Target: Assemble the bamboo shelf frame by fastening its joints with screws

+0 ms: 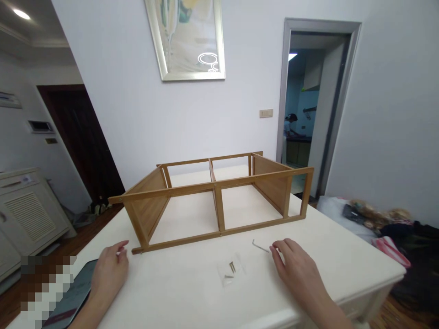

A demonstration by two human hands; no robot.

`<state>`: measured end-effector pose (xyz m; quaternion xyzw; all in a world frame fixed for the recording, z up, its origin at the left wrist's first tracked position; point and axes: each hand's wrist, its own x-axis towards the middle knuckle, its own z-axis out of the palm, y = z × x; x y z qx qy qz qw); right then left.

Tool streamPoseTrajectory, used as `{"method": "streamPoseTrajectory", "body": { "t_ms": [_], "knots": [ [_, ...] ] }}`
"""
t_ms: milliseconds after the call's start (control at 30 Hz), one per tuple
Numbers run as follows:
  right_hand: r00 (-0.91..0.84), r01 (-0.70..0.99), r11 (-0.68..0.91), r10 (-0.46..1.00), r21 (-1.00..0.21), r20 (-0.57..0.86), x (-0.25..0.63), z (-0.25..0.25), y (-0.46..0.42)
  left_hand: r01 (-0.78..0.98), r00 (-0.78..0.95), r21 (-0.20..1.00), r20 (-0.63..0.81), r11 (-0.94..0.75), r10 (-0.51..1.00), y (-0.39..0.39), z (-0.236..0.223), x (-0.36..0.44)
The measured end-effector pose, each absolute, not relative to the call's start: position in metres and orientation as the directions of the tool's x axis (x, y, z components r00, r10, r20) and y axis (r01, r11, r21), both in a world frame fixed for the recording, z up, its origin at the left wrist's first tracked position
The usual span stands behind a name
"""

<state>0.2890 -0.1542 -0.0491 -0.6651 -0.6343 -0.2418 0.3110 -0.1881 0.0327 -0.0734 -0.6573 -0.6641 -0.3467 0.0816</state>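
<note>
At twelve o'clock, a smooth-panelled brown wooden frame is seen laid across the glossy white table; at four, a thin L-shaped hex key is pinched by its end in the narrowed fingertips of the right hand; at eight, the left hand is held loosely curled, fingers parted, by a dark glassy device; at six, slim metal screws are spotted with a crinkled clear bag

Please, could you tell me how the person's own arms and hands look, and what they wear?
The left hand and right hand are bare: no gloves, rings or watch visible. No sleeves show on the forearms.
</note>
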Motion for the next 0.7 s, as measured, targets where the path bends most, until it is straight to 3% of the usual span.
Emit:
{"method": "streamPoseTrajectory", "body": {
  "t_ms": [67, 167, 300, 433, 567, 700],
  "knots": [
    [0.044, 0.996, 0.019, 0.708, -0.082, 0.704, 0.300, -0.056, -0.154, 0.927, -0.124, 0.351, 0.620, -0.132, 0.775, 0.019, -0.065, -0.181],
    [0.015, 0.996, 0.045, 0.744, -0.072, 0.668, 0.304, -0.062, -0.154, 0.890, -0.012, 0.336, 0.691, -0.307, 0.723, 0.002, -0.053, -0.151],
    [0.009, 0.994, 0.063, 0.772, -0.091, 0.636, 0.297, -0.063, -0.152, 0.749, 0.215, 0.368, 0.652, -0.552, 0.727, -0.020, -0.042, -0.074],
    [-0.002, 0.974, 0.140, 0.789, -0.177, 0.615, 0.282, -0.061, -0.149, 0.508, 0.537, 0.306, 0.618, -0.805, 0.574, -0.041, -0.043, 0.007],
    [-0.039, 0.904, 0.264, 0.834, -0.336, 0.550, 0.253, -0.053, -0.146, 0.355, 0.691, 0.320, 0.543, -0.879, 0.477, -0.048, -0.051, 0.053],
    [-0.079, 0.850, 0.306, 0.879, -0.428, 0.470, 0.221, -0.047, -0.136, 0.375, 0.618, 0.378, 0.579, -0.846, 0.532, -0.035, -0.053, 0.066]
  ]
}}
